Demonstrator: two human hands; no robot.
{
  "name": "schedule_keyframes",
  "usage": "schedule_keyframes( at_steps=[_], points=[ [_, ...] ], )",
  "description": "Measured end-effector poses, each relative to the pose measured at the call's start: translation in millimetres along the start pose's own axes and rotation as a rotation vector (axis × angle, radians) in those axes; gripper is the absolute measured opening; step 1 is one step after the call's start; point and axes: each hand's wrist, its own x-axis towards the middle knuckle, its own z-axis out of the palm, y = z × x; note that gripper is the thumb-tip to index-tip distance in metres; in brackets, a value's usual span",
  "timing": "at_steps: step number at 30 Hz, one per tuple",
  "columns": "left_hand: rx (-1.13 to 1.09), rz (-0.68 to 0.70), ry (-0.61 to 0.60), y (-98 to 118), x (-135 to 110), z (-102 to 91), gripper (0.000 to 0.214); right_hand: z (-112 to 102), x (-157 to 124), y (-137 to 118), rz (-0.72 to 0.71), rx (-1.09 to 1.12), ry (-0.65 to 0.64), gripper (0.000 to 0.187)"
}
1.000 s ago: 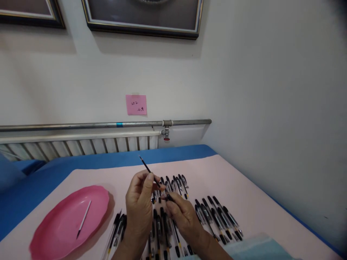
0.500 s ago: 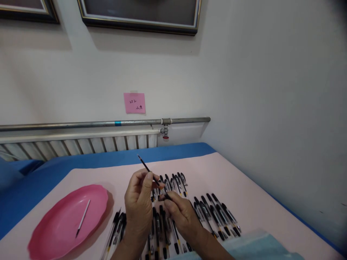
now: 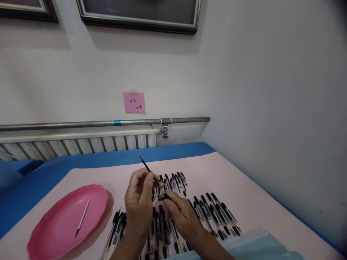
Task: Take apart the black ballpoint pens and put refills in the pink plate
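Note:
My left hand (image 3: pixel 139 204) pinches a thin black pen refill (image 3: pixel 146 167) that sticks up and to the left past my fingers. Its lower end meets a dark pen part (image 3: pixel 166 195) gripped in the closed fingers of my right hand (image 3: pixel 179 215). Both hands hover just above the pink table cover (image 3: pixel 238 187), over several rows of black-and-clear pens (image 3: pixel 208 211) lying side by side.
A pink oval plate (image 3: pixel 58 231) at the left holds one white refill (image 3: pixel 82 218). A blue mat (image 3: pixel 40 180) lies under the pink cover. A radiator and metal pipe (image 3: pixel 81 124) run along the back wall, with a pink sticky note (image 3: pixel 133 102) above. A light blue cloth (image 3: pixel 252 245) sits at the bottom right.
Nothing but a slight shift of the camera; my hands keep the same grip on the refill and the pen part.

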Motion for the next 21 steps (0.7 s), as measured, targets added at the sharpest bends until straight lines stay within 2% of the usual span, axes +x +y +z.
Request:
schedule_keyframes(
  at_steps=[6, 13, 21],
  points=[
    [0.147, 0.159, -0.016, -0.3, -0.2, -2.6, 0.012, 1.1, 0.0, 3.7, 0.013, -0.056, 0.013, 0.025],
    [0.182, 0.148, -0.009, -3.5, 1.3, -3.6, 0.012, 2.7, 1.4, 2.1, 0.036, -0.129, 0.061, 0.024],
    [0.127, 0.066, 0.045, -6.7, 2.4, -3.1, 0.014, 2.2, 0.5, 2.5, 0.016, -0.164, 0.058, 0.023]
  ],
)
